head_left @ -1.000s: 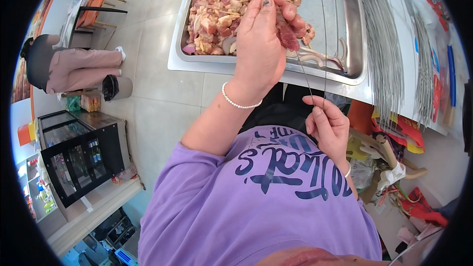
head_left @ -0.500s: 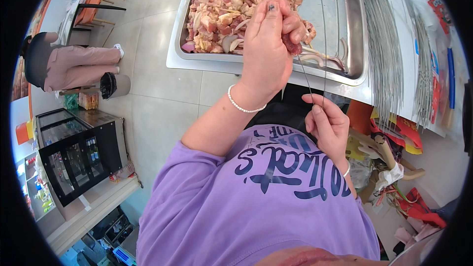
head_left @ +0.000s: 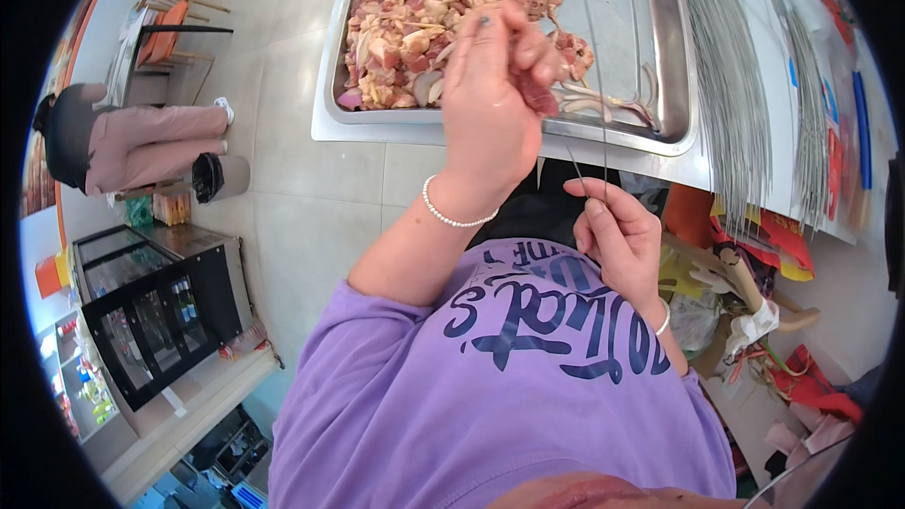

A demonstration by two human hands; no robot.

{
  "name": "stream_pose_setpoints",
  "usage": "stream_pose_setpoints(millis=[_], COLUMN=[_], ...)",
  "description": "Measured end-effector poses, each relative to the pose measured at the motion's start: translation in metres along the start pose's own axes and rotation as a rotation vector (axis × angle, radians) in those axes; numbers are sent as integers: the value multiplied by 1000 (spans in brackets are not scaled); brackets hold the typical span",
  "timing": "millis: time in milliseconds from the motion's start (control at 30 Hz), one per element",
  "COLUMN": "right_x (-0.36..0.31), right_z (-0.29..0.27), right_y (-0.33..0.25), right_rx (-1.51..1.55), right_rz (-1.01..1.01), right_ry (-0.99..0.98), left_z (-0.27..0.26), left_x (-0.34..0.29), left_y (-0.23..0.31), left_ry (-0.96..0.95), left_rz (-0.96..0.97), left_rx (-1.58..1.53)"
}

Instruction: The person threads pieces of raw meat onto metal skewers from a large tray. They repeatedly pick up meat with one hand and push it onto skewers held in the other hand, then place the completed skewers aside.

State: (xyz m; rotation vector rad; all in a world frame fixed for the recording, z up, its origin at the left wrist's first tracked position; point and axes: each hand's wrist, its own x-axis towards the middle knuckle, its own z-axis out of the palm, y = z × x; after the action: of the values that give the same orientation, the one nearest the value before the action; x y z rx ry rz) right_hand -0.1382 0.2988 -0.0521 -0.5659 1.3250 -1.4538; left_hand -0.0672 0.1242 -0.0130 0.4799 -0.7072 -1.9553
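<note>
A wide steel tray is the landmark here, its near rim running across the upper half of the view. Most of it is filled with a heap of cut meat, pale pink and cream chunks with slivers of onion, piled toward the tray's left and far side; the right part of the tray floor is bare metal with a few stray purple onion strips. To the right of the tray lies a thick bundle of thin metal skewers, side by side on the counter.

Over the tray's near rim the left hand is raised, fingers curled and pinched shut on a small dark-red piece of meat, which sits at the fingertips just above the tray's edge. A bead bracelet circles that wrist.

Below the tray's rim, close to the purple shirt, the right hand is closed around the lower end of a single skewer, a fine grey wire standing nearly upright, its shaft passing just right of the held piece and reaching up over the tray.
</note>
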Motion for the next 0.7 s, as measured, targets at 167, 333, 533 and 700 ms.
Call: stream_pose_setpoints(millis=[167,333,533,700], right_x=[1,1,2,-1], right_z=[1,1,2,-2], right_y=[5,5,4,8], right_rx=[-7,-5,7,17], right_rz=[-20,-27,15,-23], right_ry=[-17,-5,-21,-16], left_z=[-9,2,-4,1], left_x=[1,-5,-10,-12], left_y=[4,2,-6,-5], left_ry=[42,56,-60,-152], left_rz=[-3,17,1,99], left_rx=[-19,64,71,64])
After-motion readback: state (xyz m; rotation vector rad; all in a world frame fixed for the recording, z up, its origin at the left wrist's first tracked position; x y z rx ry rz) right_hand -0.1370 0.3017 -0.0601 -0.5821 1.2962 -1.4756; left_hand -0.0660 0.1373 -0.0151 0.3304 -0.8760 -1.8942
